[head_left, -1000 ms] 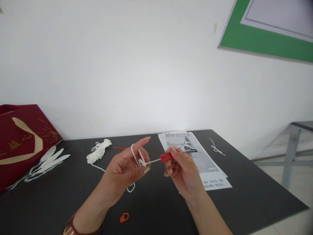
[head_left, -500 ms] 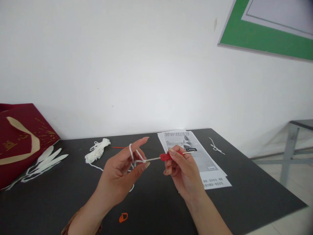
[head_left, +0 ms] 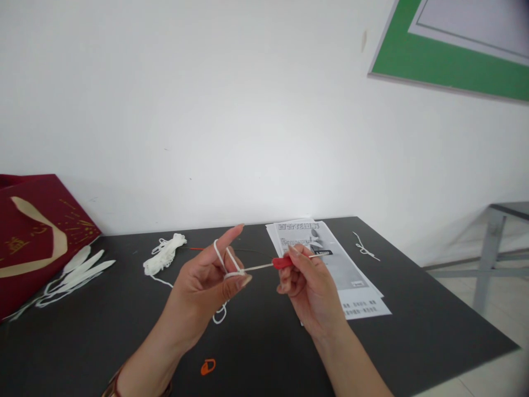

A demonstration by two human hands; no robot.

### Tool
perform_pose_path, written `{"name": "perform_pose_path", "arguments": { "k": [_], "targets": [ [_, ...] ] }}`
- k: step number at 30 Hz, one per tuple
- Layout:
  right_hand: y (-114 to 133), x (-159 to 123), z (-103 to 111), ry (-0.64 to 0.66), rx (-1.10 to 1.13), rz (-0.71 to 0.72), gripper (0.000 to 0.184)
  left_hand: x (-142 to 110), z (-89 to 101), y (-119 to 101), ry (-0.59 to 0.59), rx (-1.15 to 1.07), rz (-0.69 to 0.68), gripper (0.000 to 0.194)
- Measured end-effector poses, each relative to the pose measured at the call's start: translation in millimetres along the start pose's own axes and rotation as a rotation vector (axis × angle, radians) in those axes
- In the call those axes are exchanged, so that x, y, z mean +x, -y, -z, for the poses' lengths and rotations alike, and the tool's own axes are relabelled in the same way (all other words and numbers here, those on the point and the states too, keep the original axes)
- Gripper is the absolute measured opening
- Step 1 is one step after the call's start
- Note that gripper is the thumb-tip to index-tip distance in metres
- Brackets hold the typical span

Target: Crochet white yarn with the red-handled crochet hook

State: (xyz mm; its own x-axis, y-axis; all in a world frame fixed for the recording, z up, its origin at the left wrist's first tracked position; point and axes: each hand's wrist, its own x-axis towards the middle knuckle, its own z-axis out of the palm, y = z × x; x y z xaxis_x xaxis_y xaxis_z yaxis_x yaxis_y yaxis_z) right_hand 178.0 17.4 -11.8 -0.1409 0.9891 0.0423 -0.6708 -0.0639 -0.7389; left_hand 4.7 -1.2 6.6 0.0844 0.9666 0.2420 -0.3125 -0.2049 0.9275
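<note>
White yarn (head_left: pixel 219 255) loops over the raised index finger of my left hand (head_left: pixel 202 295), whose thumb pinches the yarn lower down. In my right hand (head_left: pixel 309 286) is a crochet hook (head_left: pixel 282 263) with a red grip. Its metal shaft reaches left into the yarn at my left thumb tip. A short tail of yarn hangs below my left hand. Behind that hand, a loose skein of white yarn (head_left: pixel 165 252) lies on the dark table, with a strand running toward my hand.
Printed sheets (head_left: pixel 351 275) lie beyond my right hand, a short knotted yarn piece (head_left: pixel 364 247) farther right. An orange stitch marker (head_left: pixel 208 366) sits near the front. White crocheted petals (head_left: pixel 82 271) lie beside a dark red bag (head_left: pixel 37 237) at left. A thin red-ended needle or cord (head_left: pixel 196 248) is behind.
My left hand has tilted slightly, its index finger now pointing more upward and the yarn loop drawn into a clearer triangle. The hook has shifted only a little, still in the yarn.
</note>
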Motion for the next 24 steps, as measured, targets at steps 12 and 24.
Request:
{"name": "perform_pose_path", "arguments": {
  "k": [12, 24],
  "targets": [
    [1.2, -0.4, 0.7, 0.04, -0.005, 0.021, 0.023, -0.2, 2.7, 3.8, 0.049, -0.045, 0.005, 0.06],
    [1.0, -1.7, -1.2, 0.04, -0.018, 0.026, 0.023, 0.1, 2.9, -0.1, 0.076, -0.033, 0.097, 0.064]
  ]
}}
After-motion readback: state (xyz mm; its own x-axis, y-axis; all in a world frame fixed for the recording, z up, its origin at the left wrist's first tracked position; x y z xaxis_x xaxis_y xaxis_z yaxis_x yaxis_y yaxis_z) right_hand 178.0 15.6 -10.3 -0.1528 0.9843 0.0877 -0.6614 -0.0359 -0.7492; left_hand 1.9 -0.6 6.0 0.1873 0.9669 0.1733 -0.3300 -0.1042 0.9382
